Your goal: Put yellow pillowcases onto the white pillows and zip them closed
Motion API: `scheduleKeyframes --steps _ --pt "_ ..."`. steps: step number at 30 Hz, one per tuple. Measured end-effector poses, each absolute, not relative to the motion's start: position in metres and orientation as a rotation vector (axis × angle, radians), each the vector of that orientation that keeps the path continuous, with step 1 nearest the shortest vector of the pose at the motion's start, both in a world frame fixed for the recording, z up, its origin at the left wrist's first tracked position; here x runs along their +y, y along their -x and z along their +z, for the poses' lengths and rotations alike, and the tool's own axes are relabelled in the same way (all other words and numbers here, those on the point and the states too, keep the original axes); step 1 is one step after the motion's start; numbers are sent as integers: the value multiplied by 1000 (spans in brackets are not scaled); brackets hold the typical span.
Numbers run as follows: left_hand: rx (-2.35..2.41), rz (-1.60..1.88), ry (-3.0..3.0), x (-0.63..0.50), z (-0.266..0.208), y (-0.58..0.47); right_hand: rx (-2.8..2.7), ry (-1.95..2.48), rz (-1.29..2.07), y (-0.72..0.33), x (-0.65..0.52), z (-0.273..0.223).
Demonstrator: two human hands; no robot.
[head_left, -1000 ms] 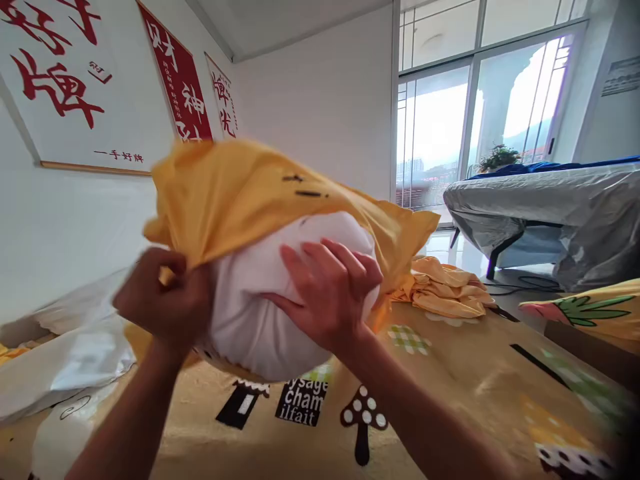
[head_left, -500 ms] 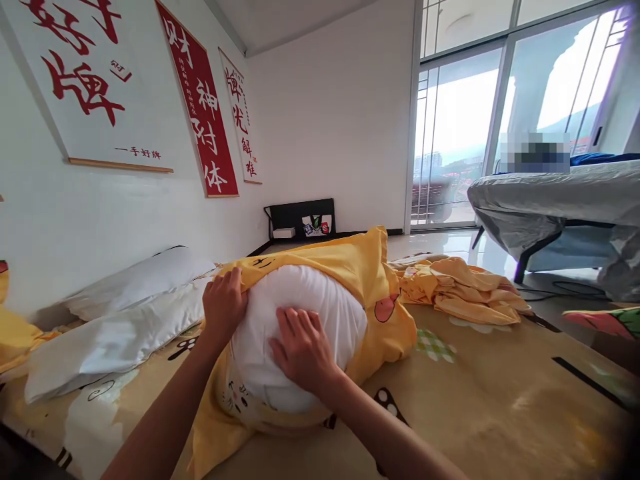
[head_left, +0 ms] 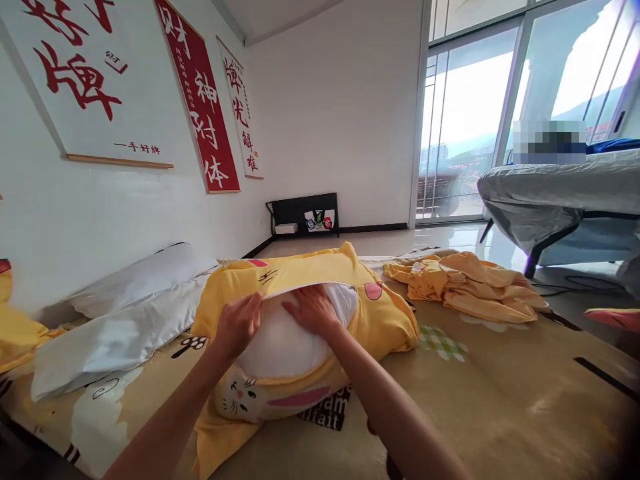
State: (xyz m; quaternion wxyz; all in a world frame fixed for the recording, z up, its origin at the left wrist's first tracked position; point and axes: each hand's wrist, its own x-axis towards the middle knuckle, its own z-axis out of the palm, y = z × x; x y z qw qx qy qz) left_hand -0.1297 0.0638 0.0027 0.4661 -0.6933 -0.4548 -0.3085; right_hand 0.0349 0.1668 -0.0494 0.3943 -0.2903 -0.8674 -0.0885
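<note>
White walls with red-and-white scrolls, a pale glossy floor, tall daylit glass doors at right.

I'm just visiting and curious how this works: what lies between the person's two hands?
In the head view, part of the white cushion lies between the left hand and right hand, exposed through the yellow cover's opening.

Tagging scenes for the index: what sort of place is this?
Probably a room in a home, though a small workplace is possible: a red wall scroll, a sliding glass door and white pillows.
</note>
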Motion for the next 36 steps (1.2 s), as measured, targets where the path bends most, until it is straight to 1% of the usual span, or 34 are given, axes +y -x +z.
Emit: scheduleKeyframes --steps 5,7,9,12,15,17,19,21,23,25,27,29,31,33,36 --pt "-932 -718 1842 34 -6 140 -2177 645 -292 -58 159 -64" --pt "-906 -678 1932 18 -11 142 -2114 525 -411 -82 149 -75" --pt "-884 -644 2002 -3 -19 141 -1919 510 -573 -114 145 -84" --pt "-869 -649 2069 -35 -42 140 -1622 830 -657 -163 149 -90" --pt "-963 -742 1970 -53 -70 152 -1599 1161 -620 -193 154 -89" --pt "-1238 -843 1702 -49 -84 169 -1644 1336 -612 -197 154 -85" --pt "-1682 -923 1420 -34 -91 187 -1685 1516 -582 -193 153 -79" --pt "-2144 -850 1337 -15 -86 199 -1786 1690 -528 -185 156 -66" --pt "-2438 -591 1419 2 -67 203 -1940 1796 -481 -178 163 -42" --pt "-2493 -338 1479 16 -37 204 -2069 1817 -464 -175 171 -7" --pt "-2447 -268 1435 26 -1 205 -2119 1793 -479 -174 177 32" --pt "-2381 -399 1330 36 28 206 -2130 1776 -529 -174 176 64" --pt "-2335 -628 1254 46 42 205 -2133 1763 -593 -175 168 80" --pt "-2322 -781 1285 57 36 199 -2174 1760 -637 -181 158 76" --pt "-2291 -775 1491 73 1 182 -2263 1819 -646 -201 146 51"
